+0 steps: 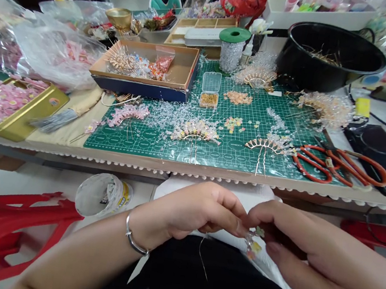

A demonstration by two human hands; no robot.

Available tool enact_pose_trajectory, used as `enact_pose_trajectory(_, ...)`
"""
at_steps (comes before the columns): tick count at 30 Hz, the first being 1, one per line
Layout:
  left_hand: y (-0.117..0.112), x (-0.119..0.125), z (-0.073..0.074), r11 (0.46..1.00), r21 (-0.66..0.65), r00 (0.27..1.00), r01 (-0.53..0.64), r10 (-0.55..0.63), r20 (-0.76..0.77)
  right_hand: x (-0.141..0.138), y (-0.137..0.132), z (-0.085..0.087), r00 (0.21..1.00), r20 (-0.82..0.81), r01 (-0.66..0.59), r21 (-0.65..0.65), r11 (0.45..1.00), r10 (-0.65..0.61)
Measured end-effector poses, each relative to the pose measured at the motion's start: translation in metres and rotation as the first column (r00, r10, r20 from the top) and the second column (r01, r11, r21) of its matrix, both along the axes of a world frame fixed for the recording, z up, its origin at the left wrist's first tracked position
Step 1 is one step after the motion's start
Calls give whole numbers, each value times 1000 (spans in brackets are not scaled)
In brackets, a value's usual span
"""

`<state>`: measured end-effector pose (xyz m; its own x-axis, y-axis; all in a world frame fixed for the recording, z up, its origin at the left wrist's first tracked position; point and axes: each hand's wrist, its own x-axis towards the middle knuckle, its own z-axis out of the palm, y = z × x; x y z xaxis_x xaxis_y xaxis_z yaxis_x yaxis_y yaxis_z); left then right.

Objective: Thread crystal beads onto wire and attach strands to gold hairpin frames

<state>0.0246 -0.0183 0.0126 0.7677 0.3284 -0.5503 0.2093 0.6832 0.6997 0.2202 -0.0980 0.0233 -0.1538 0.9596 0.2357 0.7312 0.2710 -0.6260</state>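
Over my lap, my left hand (210, 211) and my right hand (284, 234) meet with their fingers pinched together. Between the fingertips shows a small beaded flower cluster (253, 247), pale with yellow and orange petals, partly hidden by the fingers. A thin wire (204, 256) hangs below my left hand. On the green cutting mat (227, 154) ahead lie a beaded hair comb (196, 131) with two prongs, another comb (264, 145) to its right, and a pink flower hairpiece (128, 115) on the left. Loose petals (233, 124) and clear beads (168, 112) lie behind them.
Red-handled scissors (341, 165) lie at the mat's right end. Behind stand a cardboard box (142, 84), a green-topped spool (232, 49) and a black basin (334, 59). A gold tin (14, 110) holds pink flowers. A red stool (15, 234) and white bucket (94, 195) are lower left.
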Motion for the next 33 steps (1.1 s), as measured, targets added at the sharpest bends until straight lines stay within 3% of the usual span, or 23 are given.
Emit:
enact_pose_trajectory(5,3,2,3,998,14,997,58,-57,-42,-8,2,1,998,-37,-54,-119,991,50)
enact_pose_trajectory(8,4,3,6,997,66,997,40,-36,-62,-2,8,-1,987,-74,-160,-277,947,145)
enact_pose_trajectory(11,2,1,11,966,258,995,33,-8,-96,6,14,-4,980,-153,-182,-435,882,126)
enact_pose_trajectory(15,-2,-3,19,845,527,980,89,19,-196,10,17,-8,952,-307,-181,-575,798,-5)
enact_pose_trajectory(18,-5,-5,21,684,717,974,134,41,-221,9,17,-8,925,-378,-210,-607,766,-47)
enact_pose_trajectory(22,-10,-6,20,302,946,983,120,100,-156,8,17,-6,901,-431,-241,-590,771,-48)
enact_pose_trajectory(24,-11,-7,18,156,981,981,119,134,-140,9,17,-5,902,-429,-239,-578,780,-42)
enact_pose_trajectory(30,-10,-9,18,-173,973,985,154,107,-137,7,10,-5,928,-368,-238,-487,840,49)
enact_pose_trajectory(33,-10,-9,22,-277,935,973,223,128,-194,6,6,-7,960,-265,-202,-434,878,90)
